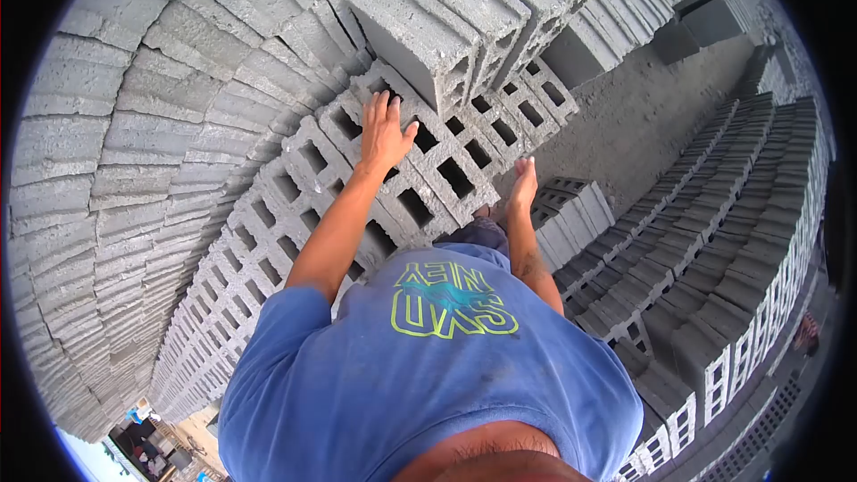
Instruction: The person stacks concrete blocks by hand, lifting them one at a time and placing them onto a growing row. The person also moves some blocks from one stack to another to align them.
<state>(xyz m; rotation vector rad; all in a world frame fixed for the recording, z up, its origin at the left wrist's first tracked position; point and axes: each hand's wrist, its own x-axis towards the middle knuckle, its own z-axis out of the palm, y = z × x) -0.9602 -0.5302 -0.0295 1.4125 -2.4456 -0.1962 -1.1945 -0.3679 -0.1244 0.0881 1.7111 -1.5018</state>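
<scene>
My left hand (pixel 385 134) rests on top of a row of grey hollow concrete blocks (pixel 427 161), its fingers spread over the block openings. The thumb points to the right and nothing is held. My right hand (pixel 524 184) is beside the right end of that row, seen edge-on with the fingers extended and nothing visible in them. Just beyond my left hand, several concrete blocks (pixel 420 22) stand upright on the row, leaning against one another. Part of my right palm is hidden from this angle.
A tall stacked wall of blocks (pixel 134 134) rises on my left. More blocks (pixel 625 13) are stacked at the far right. Long block rows (pixel 687 214) run along my right, with a small stack (pixel 571 219) near my right forearm. Dusty ground (pixel 647 107) lies between.
</scene>
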